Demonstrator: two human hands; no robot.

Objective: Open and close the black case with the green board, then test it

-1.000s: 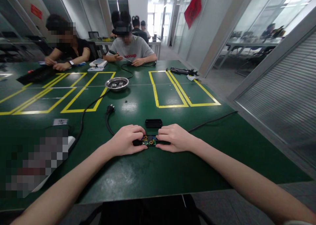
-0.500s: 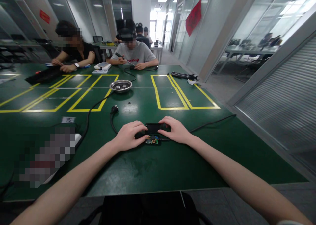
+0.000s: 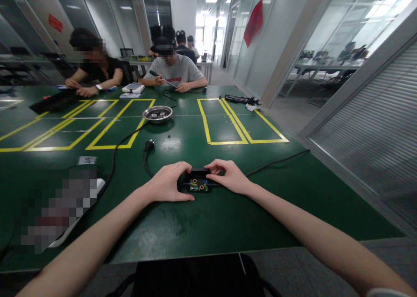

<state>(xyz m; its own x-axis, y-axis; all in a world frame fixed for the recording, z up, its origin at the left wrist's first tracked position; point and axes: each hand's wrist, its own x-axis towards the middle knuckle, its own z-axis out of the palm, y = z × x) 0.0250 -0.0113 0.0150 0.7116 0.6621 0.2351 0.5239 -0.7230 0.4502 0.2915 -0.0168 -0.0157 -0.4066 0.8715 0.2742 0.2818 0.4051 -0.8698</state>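
Note:
A small circuit board (image 3: 198,185) with copper coils lies in a black case on the green table, cables running out at both sides. Just behind it is a black cover (image 3: 199,172), tilted up on edge. My right hand (image 3: 228,175) pinches the cover's right end between thumb and fingers. At the cover's left end, my left hand (image 3: 169,182) has its fingertips on the corner, while its thumb is spread away below, near the front left of the case.
A power plug (image 3: 149,146) on a black cable lies behind my left hand. Farther back stands a metal bowl (image 3: 157,114) with metal parts. A white-edged, blurred object (image 3: 99,186) is at left. Two people work across the green table (image 3: 146,240).
The black cover has tilted and shows a narrower face, so more of the circuit board is visible. My left thumb has moved down and away from the fingers. The view has shifted slightly.

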